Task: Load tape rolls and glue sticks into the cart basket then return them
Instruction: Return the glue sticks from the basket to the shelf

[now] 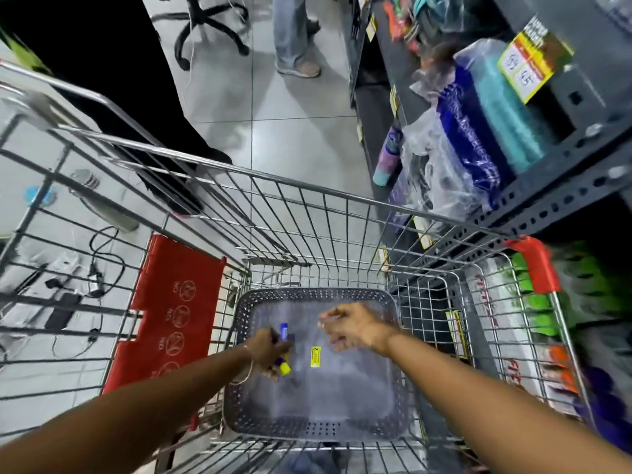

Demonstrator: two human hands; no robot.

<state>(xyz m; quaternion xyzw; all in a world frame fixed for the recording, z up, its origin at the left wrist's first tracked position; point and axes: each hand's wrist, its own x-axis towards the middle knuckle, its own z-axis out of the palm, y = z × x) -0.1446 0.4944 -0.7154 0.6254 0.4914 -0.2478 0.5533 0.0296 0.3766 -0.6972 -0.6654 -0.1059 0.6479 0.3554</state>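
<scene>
Both my arms reach down into a wire shopping cart (pixel 307 189). A grey perforated plastic basket (pixel 246 302) lies on the cart floor. My left hand (pixel 270 350) is closed around glue sticks (pixel 284 367) with blue bodies and yellow caps, held over the basket's left side. My right hand (pixel 352 325) hovers over the basket's middle with fingers spread and nothing in it; it is blurred. A small yellow sticker (pixel 315 357) lies on the basket floor between the hands. No tape roll is visible in the basket.
Dark metal store shelves (pixel 533 196) with bagged goods and price tags run along the right. The cart's red child-seat flap (pixel 171 313) is at the left. A person's legs (pixel 294 35) and an office chair base (pixel 208 25) stand on the tiled floor ahead.
</scene>
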